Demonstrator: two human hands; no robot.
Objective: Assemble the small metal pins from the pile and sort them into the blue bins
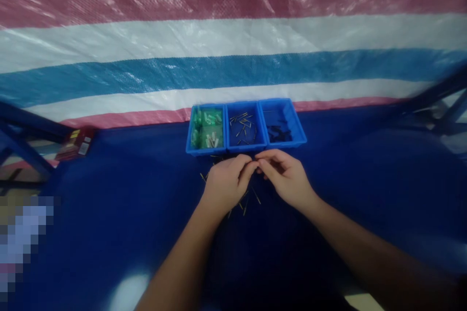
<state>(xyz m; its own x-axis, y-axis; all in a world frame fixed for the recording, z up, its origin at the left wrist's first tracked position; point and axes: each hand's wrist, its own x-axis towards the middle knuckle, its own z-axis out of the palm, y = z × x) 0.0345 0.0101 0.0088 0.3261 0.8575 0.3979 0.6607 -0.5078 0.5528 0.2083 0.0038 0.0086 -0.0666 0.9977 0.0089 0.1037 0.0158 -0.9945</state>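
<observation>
My left hand (228, 180) and my right hand (286, 175) meet at the fingertips, just in front of the blue bins. Both are pinched closed; whatever lies between the fingers is too small and hidden to make out. Thin metallic pieces (257, 195) lie scattered on the blue surface under and around my left hand. Behind my hands, the left bin (206, 151) holds green-tinted packets and light pieces, the middle bin (246, 147) holds slim brass-coloured pieces, and the right bin (288, 145) holds small black parts.
The blue tabletop (127, 204) spreads to both sides. At its far left edge is a stack of dark red packages (76, 143) beside a blue metal frame (25, 124). A striped plastic sheet (233, 36) hangs behind the bins.
</observation>
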